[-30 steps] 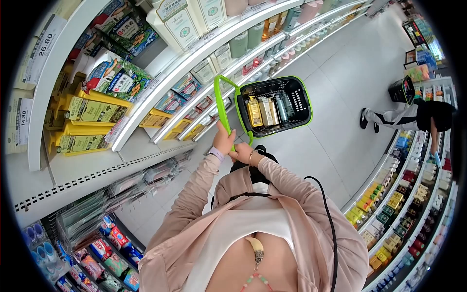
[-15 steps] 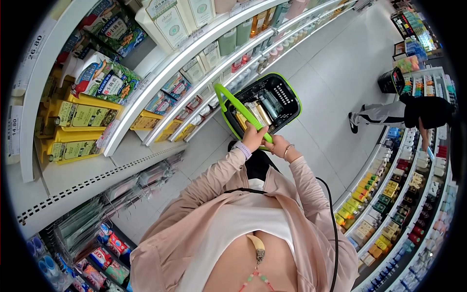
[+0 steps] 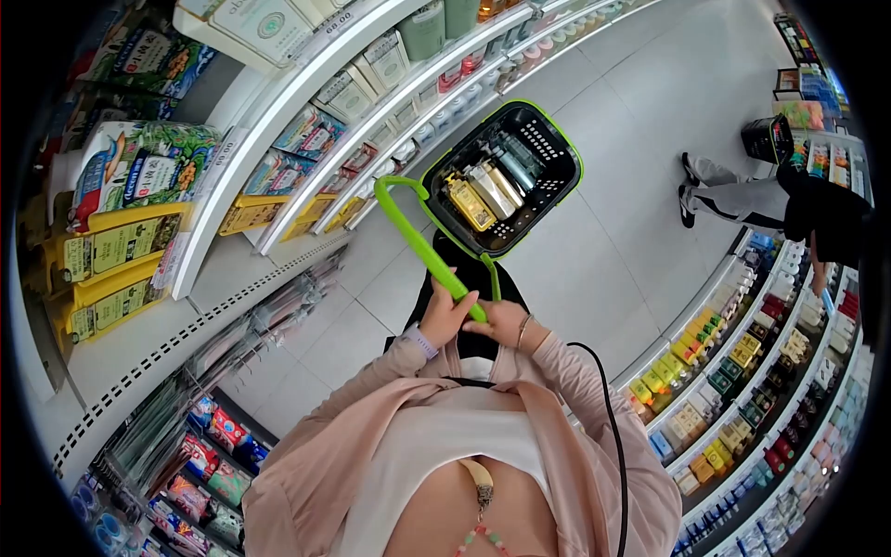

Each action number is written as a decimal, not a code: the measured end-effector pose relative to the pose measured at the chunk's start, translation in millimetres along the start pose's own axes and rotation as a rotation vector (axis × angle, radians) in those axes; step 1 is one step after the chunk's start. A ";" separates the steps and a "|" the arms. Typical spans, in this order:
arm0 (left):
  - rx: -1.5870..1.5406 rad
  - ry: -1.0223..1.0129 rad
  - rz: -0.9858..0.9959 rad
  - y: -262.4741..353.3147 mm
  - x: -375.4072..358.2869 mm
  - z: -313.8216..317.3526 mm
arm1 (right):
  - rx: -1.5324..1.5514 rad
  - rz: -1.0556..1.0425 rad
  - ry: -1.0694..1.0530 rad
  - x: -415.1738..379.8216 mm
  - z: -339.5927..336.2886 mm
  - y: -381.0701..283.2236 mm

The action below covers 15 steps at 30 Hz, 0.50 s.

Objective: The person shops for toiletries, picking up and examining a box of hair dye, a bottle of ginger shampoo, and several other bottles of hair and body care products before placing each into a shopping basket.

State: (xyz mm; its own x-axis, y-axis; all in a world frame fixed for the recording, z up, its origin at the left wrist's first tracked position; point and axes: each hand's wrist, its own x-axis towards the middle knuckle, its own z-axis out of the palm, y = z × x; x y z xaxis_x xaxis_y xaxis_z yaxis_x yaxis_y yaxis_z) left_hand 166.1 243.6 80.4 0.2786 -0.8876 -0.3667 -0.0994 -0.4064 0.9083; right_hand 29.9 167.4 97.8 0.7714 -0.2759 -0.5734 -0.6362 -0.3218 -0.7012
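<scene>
Both hands grip the long green handle [image 3: 408, 227] of a black shopping basket with a green rim [image 3: 554, 200]. My left hand [image 3: 445, 311] is closed round the handle, the wrist wearing a pale band. Close beside it, my right hand [image 3: 499, 322] is wrapped round the handle's end, a bracelet on that wrist. The basket is in front of my legs, tilted so its inside shows. In it lie a yellow bottle [image 3: 471, 204], pale gold bottles [image 3: 501, 186] and blue-grey bottles [image 3: 517, 160]. The handle hides parts of the fingers.
Curved white shelves [image 3: 306, 84] with boxed and bottled goods rise at the left. Yellow packs [image 3: 121, 246] stand on a near shelf. Stocked shelves [image 3: 733, 371] line the right. A person in black [image 3: 817, 209] stands there near another basket [image 3: 768, 139]. Tiled floor [image 3: 622, 213] lies between.
Both hands have come down toward my body, drawing the handle with them. The handle now leans toward me, and more of the basket's contents show. The other person has shifted slightly.
</scene>
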 end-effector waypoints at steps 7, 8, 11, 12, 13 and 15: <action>-0.483 0.267 -0.417 -33.5 -39.1 -39.0 | 0.137 -0.204 -0.248 37.7 62.0 -8.8; -0.469 0.326 -0.451 -36.2 -40.8 -48.8 | 0.123 -0.257 -0.255 50.1 72.1 -13.7; -0.334 0.535 -0.460 -79.1 -48.7 -75.0 | 0.064 -0.361 -0.256 87.2 113.6 -25.8; -0.313 0.648 -0.529 -94.6 -49.5 -83.8 | 0.036 -0.372 -0.257 99.5 126.9 -27.9; -0.299 0.639 -0.544 -119.9 -57.9 -95.1 | 0.014 -0.382 -0.261 109.6 139.9 -29.2; -0.277 0.782 -0.727 -180.7 -76.8 -114.8 | -0.001 -0.383 -0.297 125.1 160.9 -18.0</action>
State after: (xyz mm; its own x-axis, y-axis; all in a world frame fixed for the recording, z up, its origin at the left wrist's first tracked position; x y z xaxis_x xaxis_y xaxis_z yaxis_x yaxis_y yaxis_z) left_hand 272.3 410.0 -32.5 0.7207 -0.0347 -0.6923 0.5239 -0.6268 0.5768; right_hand 139.3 284.4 -29.6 0.9193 0.1330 -0.3704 -0.3060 -0.3502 -0.8853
